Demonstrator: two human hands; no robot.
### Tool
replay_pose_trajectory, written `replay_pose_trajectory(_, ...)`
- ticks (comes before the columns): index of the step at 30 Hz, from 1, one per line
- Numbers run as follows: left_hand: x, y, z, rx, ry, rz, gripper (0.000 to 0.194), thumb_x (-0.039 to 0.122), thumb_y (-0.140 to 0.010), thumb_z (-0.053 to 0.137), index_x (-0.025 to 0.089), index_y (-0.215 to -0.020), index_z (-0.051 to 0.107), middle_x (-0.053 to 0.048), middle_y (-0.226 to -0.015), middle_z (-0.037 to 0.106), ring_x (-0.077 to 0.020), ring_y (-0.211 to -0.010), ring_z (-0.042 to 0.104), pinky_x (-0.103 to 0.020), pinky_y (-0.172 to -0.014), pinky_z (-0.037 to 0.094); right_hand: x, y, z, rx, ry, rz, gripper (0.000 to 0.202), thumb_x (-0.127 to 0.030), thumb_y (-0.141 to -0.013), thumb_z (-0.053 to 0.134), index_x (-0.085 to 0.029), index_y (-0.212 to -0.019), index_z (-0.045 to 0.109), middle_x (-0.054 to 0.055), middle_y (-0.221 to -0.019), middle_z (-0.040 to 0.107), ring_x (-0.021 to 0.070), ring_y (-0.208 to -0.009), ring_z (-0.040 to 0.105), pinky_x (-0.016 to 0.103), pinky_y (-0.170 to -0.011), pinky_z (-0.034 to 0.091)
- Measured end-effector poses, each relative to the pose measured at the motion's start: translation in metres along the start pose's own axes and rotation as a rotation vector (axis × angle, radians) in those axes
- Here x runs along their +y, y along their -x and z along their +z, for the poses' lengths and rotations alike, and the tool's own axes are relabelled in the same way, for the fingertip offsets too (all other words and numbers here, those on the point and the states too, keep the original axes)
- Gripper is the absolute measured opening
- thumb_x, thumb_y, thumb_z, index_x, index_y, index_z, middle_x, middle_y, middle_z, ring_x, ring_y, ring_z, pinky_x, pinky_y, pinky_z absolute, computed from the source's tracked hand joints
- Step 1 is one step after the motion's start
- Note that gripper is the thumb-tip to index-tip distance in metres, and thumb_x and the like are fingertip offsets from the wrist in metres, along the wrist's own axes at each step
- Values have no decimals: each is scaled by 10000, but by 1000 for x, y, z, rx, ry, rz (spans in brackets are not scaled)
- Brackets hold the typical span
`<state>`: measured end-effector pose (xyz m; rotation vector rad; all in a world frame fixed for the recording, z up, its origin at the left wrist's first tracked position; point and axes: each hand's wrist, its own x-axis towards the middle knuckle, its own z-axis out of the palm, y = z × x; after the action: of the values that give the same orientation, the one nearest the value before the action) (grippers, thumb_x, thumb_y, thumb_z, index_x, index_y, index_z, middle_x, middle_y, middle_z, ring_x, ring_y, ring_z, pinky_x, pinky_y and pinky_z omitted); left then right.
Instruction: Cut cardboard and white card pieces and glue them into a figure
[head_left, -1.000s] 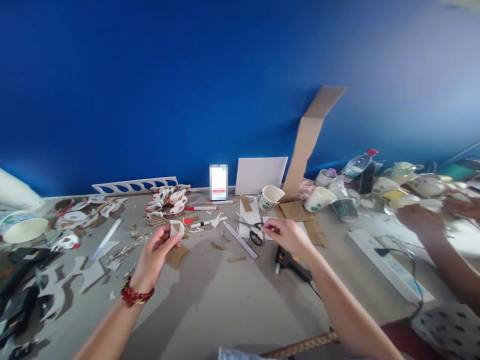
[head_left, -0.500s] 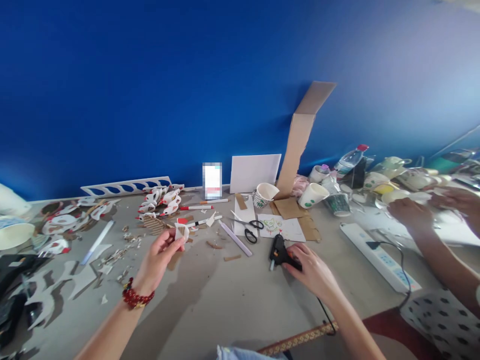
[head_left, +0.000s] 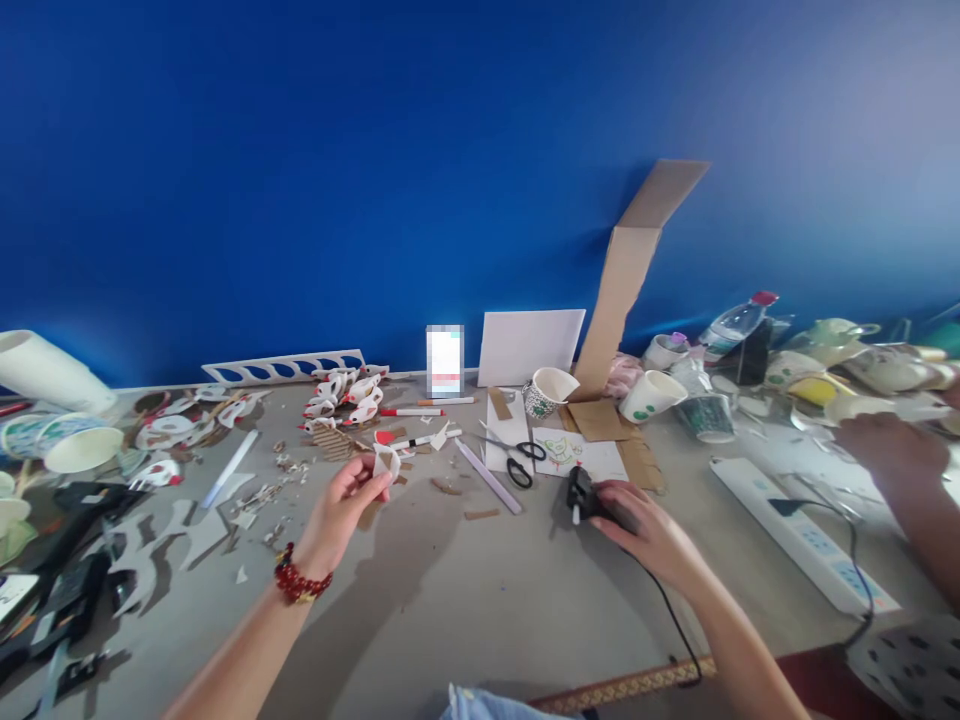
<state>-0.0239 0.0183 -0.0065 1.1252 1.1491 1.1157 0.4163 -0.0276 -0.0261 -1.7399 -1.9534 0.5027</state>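
My left hand (head_left: 351, 505), with a red bead bracelet at the wrist, pinches a small white paper piece (head_left: 386, 461) above the table. A brown strip and a red-tipped shape lie close behind it. On the right, my right hand (head_left: 634, 515) is wrapped round the handle of a black glue gun (head_left: 579, 492). A pale glue stick shows at the gun's back end, and a black cord (head_left: 679, 610) trails toward the table's front edge. Black-handled scissors (head_left: 525, 460) rest on white paper between the hands, beside a drawing in green (head_left: 561, 450).
Red-and-white paper birds (head_left: 345, 395) cluster behind my left hand. Paper scraps (head_left: 206, 535) and cups (head_left: 82, 443) are at the left. A cardboard strip (head_left: 619, 270) leans on the blue wall. A power strip (head_left: 802, 535) and a co-worker's hand (head_left: 892, 445) are at the right.
The view has swung left, so things sit farther right. The glue gun has turned slightly in my right hand, its grip now closer round the handle. My left hand keeps the paper piece.
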Motion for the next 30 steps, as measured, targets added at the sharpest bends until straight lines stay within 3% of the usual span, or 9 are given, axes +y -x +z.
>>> replay_pose_trajectory(4, 0, 2, 3, 1, -3, 0, 224, 374, -822, 681, 185, -932, 631, 23, -738, 604, -110, -702, 544, -219, -724, 442, 10, 3, -9, 168, -459, 257, 445, -548, -722, 679, -214, -1010, 620, 120, -1016, 710, 300, -973, 658, 400, -877, 520)
replay_pose_trajectory(7, 2, 4, 8, -8, -14, -26, 274, 379, -811, 686, 176, -990, 645, -11, -826, 660, -113, -683, 566, -226, -678, 452, -2, 7, -9, 276, -828, 348, 469, -550, -759, 631, -226, -1098, 614, 109, -1069, 705, 301, -920, 680, 417, -816, 542)
replay_pose_trajectory(9, 3, 3, 10, -43, 5, -36, 272, 383, -802, 689, 163, -954, 639, -15, -794, 660, -118, -663, 579, -228, -645, 453, -22, 7, -2, 239, -983, 322, 425, -559, -766, 601, -209, -995, 670, 114, -974, 711, 277, -763, 678, 395, -691, 553)
replay_pose_trajectory(12, 1, 2, 11, -77, 12, -47, 259, 386, -816, 668, 157, -927, 623, 0, -728, 636, -109, -623, 569, -221, -606, 446, -65, 4, 19, -18, -1185, 190, 427, -568, -738, 629, -180, -906, 689, 88, -776, 668, 172, -502, 544, 321, -496, 467)
replay_pose_trajectory(14, -3, 1, 12, -73, -3, -54, 247, 389, -822, 658, 158, -894, 610, 11, -687, 624, -100, -594, 553, -214, -590, 436, -97, -1, 37, -252, -1222, 148, 372, -488, -749, 678, -165, -934, 677, 74, -763, 659, 150, -511, 534, 294, -508, 444)
replay_pose_trajectory(17, -7, 3, 13, -75, -32, -92, 251, 399, -816, 657, 157, -824, 588, 25, -632, 603, -83, -532, 513, -201, -547, 407, -134, -13, 61, -467, -1157, 82, 348, -473, -806, 652, -143, -917, 651, 76, -781, 647, 142, -539, 536, 287, -519, 437)
replay_pose_trajectory(21, -10, 8, 16, -115, -22, -119, 287, 430, -804, 654, 153, -841, 589, 17, -651, 603, -88, -543, 515, -199, -536, 404, -154, -31, 82, -506, -936, 35, 332, -471, -861, 616, -140, -866, 608, 45, -749, 618, 110, -524, 520, 269, -540, 438)
replay_pose_trajectory(26, -17, 10, 16, -140, -55, -163, 297, 450, -804, 634, 156, -831, 595, 11, -677, 619, -81, -536, 513, -193, -530, 387, -143, -31, 105, -555, -869, 63, 430, -549, -836, 610, -125, -913, 612, 47, -721, 625, 118, -505, 551, 263, -511, 458)
replay_pose_trajectory(30, -28, 7, 13, -119, -104, -185, 296, 442, -810, 620, 167, -920, 607, 21, -683, 615, -77, -508, 502, -180, -468, 331, -135, -19, 120, -517, -831, 116, 505, -620, -801, 605, -120, -874, 611, 48, -692, 620, 123, -478, 552, 253, -462, 443)
